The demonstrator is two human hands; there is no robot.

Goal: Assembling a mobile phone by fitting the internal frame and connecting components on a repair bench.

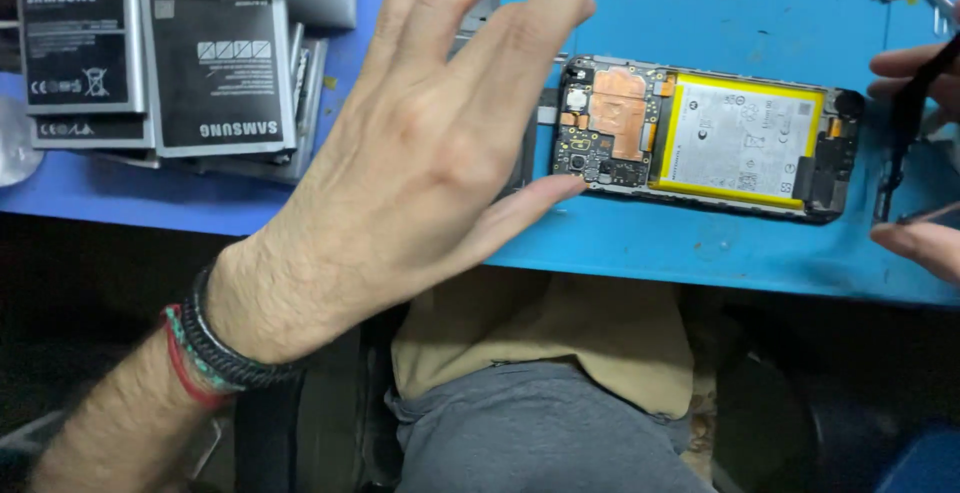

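With its back cover off, the opened black smartphone lay on the blue mat, my left hand spread empty beside it, my right hand pinching thin black tweezers at its other end.

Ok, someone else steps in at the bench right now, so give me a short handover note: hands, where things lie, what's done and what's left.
Left hand: open, fingers spread, hovering above the blue mat, holding nothing, thumb near the phone's left end.
Right hand: at the frame's right edge, pinching a thin black strip.
Opened phone: flat on the mat, back cover off, board and yellow-edged battery exposed and in place.
Loose batteries stacked far left.
Left: phone not yet closed.
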